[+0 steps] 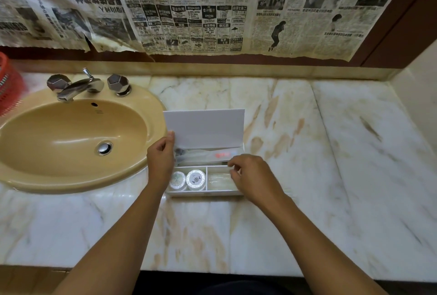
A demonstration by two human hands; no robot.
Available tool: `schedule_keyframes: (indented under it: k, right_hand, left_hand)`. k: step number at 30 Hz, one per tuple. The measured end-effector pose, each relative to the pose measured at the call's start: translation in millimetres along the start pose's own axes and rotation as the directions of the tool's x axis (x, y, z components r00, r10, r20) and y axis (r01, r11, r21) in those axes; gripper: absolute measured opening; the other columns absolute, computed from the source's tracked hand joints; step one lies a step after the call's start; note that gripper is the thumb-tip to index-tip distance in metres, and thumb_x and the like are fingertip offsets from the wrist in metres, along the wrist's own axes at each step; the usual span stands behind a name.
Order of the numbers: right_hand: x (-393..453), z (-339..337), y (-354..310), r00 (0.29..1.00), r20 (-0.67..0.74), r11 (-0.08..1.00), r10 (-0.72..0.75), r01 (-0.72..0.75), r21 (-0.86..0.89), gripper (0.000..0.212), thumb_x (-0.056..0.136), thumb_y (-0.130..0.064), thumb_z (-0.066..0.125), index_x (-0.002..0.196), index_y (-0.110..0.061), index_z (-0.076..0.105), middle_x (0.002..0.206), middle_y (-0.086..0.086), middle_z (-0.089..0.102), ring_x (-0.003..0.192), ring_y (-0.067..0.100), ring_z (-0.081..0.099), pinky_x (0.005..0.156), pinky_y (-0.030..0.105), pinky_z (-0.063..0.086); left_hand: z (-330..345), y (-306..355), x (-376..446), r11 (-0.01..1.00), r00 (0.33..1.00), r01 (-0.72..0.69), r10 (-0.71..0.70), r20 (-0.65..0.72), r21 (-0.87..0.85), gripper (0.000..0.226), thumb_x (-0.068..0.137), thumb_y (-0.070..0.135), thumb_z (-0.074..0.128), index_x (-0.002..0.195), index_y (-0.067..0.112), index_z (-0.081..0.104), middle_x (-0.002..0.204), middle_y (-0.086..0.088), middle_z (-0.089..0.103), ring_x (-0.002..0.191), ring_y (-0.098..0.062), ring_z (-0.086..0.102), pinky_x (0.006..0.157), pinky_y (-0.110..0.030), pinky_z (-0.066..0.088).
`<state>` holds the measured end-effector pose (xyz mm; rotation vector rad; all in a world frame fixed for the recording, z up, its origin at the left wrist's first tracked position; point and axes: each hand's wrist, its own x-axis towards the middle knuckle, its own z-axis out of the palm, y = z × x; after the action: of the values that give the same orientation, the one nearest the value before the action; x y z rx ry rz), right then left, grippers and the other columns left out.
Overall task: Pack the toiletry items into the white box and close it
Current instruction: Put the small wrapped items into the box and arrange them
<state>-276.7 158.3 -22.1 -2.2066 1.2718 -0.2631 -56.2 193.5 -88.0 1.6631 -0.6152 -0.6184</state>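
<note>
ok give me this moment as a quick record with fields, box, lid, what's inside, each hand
box: white box on the marble counter, right of the sink
lid: lid raised, standing open
front left compartment: two round containers
front right compartment: clear wrapped items
back compartment: long wrapped items
left hand: left hand pinches the lid's left edge
right hand: right hand over the box's right end, fingers curled; hold unclear

A pale marble surface [307,152] with tan and grey veining is seen, bounded by walls at the back and the right. A yellow-beige sink [71,138] with a chrome tap [78,86] is set into it at the left. The open white box [205,152] rests directly on it, just beside the sink. A red basket [9,81] is placed at the far left edge.
</note>
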Motion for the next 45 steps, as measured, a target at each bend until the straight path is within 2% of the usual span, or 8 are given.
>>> schedule_keyframes:
  k: [3,8,13,16,28,33,39,45]
  right_hand:
    - [-2,-16,20,0.995,-0.047,0.996,0.089,-0.089,-0.004,0.021,0.088,-0.009,0.057,0.104,-0.015,0.069,0.102,0.001,0.065,0.089,0.016,0.056,0.077,0.021,0.04]
    - [-12,-22,53,0.954,0.089,0.945,0.286,-0.266,-0.187,0.027,0.084,-0.002,0.058,0.106,-0.015,0.067,0.108,0.003,0.06,0.091,0.018,0.054,0.073,0.023,0.042]
    - [-20,-9,65,0.897,0.224,0.901,0.381,-0.306,-0.309,0.021,0.083,-0.004,0.057,0.102,-0.008,0.065,0.107,0.008,0.062,0.098,0.025,0.059,0.081,0.031,0.05]
    - [-22,-7,66,0.894,0.216,0.893,0.393,-0.315,-0.322,0.023,0.082,0.0,0.054,0.101,-0.009,0.065,0.104,0.007,0.064,0.093,0.024,0.061,0.076,0.028,0.047]
    - [-12,-20,57,0.945,0.095,0.928,0.314,-0.284,-0.241,0.022,0.086,-0.004,0.051,0.094,-0.019,0.065,0.098,0.004,0.065,0.085,0.024,0.061,0.067,0.026,0.04]
    - [-6,-31,42,0.97,0.029,0.969,0.243,-0.241,-0.057,0.013,0.092,-0.011,0.054,0.087,-0.02,0.062,0.087,0.001,0.066,0.075,0.021,0.06,0.061,0.027,0.045]
    - [0,-35,4,0.994,-0.067,0.977,0.081,-0.066,0.203,0.016,0.092,-0.011,0.056,0.098,-0.02,0.068,0.084,-0.005,0.065,0.075,0.012,0.059,0.065,0.019,0.044]
    - [11,12,-16,0.999,-0.011,0.999,-0.031,0.031,-0.015,0.022,0.082,-0.003,0.053,0.091,-0.014,0.07,0.09,0.005,0.072,0.085,0.024,0.064,0.074,0.029,0.05]
  left_hand:
    - [-1,1,0,1.0,1.0,-0.005,0.005,-0.003,-0.003,0.064,0.103,0.039,0.053,0.071,-0.016,0.045,0.071,-0.011,0.043,0.066,-0.021,0.037,0.056,-0.021,0.039]
    - [0,1,0,0.999,1.0,0.015,-0.014,0.021,-0.032,0.064,0.102,0.042,0.053,0.073,-0.015,0.048,0.074,-0.01,0.044,0.069,-0.02,0.039,0.063,-0.029,0.037]
    - [10,14,-12,1.0,0.999,-0.015,0.015,-0.03,0.009,0.048,0.107,0.02,0.046,0.061,0.013,0.035,0.055,-0.001,0.031,0.04,0.002,0.046,0.046,-0.007,0.035]
    - [6,8,-8,1.0,1.0,-0.019,0.019,-0.009,0.001,0.052,0.106,0.028,0.048,0.064,-0.001,0.042,0.064,-0.011,0.036,0.043,0.002,0.046,0.048,-0.012,0.04]
    - [7,8,-8,0.999,1.0,-0.003,0.004,-0.026,0.035,0.05,0.106,0.027,0.048,0.061,0.01,0.036,0.05,0.008,0.031,0.042,0.0,0.042,0.048,-0.013,0.033]
    - [0,-1,-1,1.0,1.0,0.01,-0.01,0.004,-0.018,0.067,0.1,0.047,0.053,0.067,-0.01,0.039,0.063,-0.01,0.033,0.061,-0.022,0.042,0.065,-0.033,0.038]
    - [-1,-5,3,1.0,1.0,0.015,-0.015,0.016,-0.021,0.067,0.095,0.053,0.056,0.064,-0.002,0.037,0.06,-0.01,0.032,0.058,-0.021,0.05,0.061,-0.045,0.045]
    - [2,-1,2,0.999,0.999,0.032,-0.032,-0.015,-0.015,0.061,0.102,0.038,0.055,0.066,-0.008,0.037,0.061,-0.008,0.029,0.053,-0.014,0.043,0.059,-0.033,0.044]
